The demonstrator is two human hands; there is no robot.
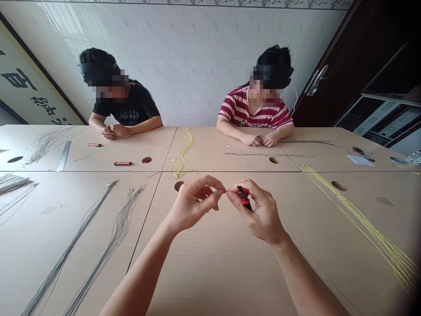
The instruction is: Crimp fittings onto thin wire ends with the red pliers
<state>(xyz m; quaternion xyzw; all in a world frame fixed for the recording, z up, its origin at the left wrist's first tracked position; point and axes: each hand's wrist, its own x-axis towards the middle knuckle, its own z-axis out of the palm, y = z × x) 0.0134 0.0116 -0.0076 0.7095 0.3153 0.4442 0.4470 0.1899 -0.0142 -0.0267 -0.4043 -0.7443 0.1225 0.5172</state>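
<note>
My left hand (194, 202) is raised above the table, thumb and forefinger pinched on a thin cord (225, 191). A fine loop of the cord hangs by the left fingers. Almost touching it, my right hand (261, 213) pinches the cord's other side between thumb and forefinger. Tucked in the right hand is a small red-and-black lighter (245, 197), partly hidden by the fingers; it resembles those lying on the table. The cord's tip is too small to make out.
Bundles of grey-green cords (82, 232) lie left, yellow cords (355, 219) right and more yellow cords (184, 153) ahead. Two lighters (123, 163) and a metal ruler (64, 156) lie at the far left. Holes (339, 186) pierce the table. Two people sit opposite, hands on the table.
</note>
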